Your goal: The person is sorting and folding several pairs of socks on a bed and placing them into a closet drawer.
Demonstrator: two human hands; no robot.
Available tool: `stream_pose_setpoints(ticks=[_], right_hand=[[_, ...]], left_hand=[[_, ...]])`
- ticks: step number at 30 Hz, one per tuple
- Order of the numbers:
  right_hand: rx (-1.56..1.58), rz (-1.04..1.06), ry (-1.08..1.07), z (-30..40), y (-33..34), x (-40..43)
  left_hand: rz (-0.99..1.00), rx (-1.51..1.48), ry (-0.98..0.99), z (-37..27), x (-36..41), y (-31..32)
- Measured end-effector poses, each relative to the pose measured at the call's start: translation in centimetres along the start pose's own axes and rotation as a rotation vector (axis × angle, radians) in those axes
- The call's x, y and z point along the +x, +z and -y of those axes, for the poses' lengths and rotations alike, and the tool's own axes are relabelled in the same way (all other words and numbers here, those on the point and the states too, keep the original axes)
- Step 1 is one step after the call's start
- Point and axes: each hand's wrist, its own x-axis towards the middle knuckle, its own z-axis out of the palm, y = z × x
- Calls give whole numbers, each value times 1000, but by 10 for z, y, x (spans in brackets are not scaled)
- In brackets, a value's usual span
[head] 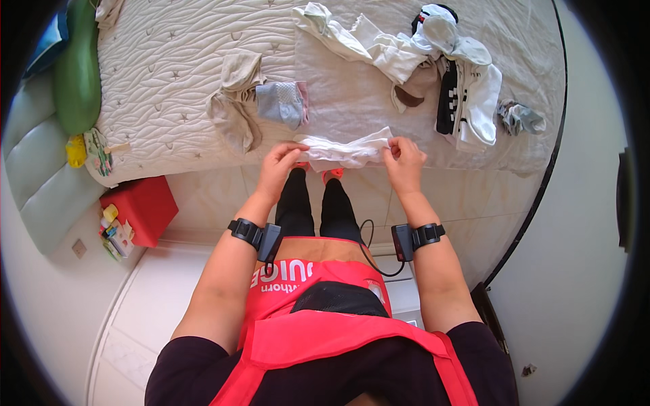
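A white sock (345, 149), or a pair laid together, is stretched sideways at the front edge of the bed. My left hand (285, 160) pinches its left end between thumb and fingers. Its right end is pinched by my right hand (404, 156). To the left lie a grey and pink folded sock bundle (280, 104) and beige socks (234, 104). On the right are white socks (480, 104), a black-and-white sock (448, 99) and a crumpled grey sock bundle (523, 117). Farther back, loose white socks (388, 53) lie in a heap.
The quilted bed (167, 86) spans the view ahead. A green bolster (77, 76) lies by the padded headboard (38, 147) at left. Below it stands a red box (147, 208) near small items. The tiled floor (213, 195) shows under the bed's edge; a wall rises at right.
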Motion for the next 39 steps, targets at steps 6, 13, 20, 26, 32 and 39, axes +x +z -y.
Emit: stream_pose_setpoints(ticks=[6, 13, 20, 26, 32, 39], right_hand=[[35, -133, 83, -8, 16, 10], [399, 44, 168, -4, -1, 20], [-186, -195, -100, 36, -45, 77], [-294, -307, -261, 58, -44, 151], [-454, -152, -249, 68, -49, 156], [-89, -295, -523, 65, -66, 109]], left_hand=[[-290, 550, 278, 25, 29, 5], [-240, 681, 233, 34, 17, 8], [-263, 418, 184, 34, 29, 35], [-351, 537, 323, 34, 12, 32], [-263, 389, 313, 12, -13, 39], [243, -86, -168, -29, 8, 86]])
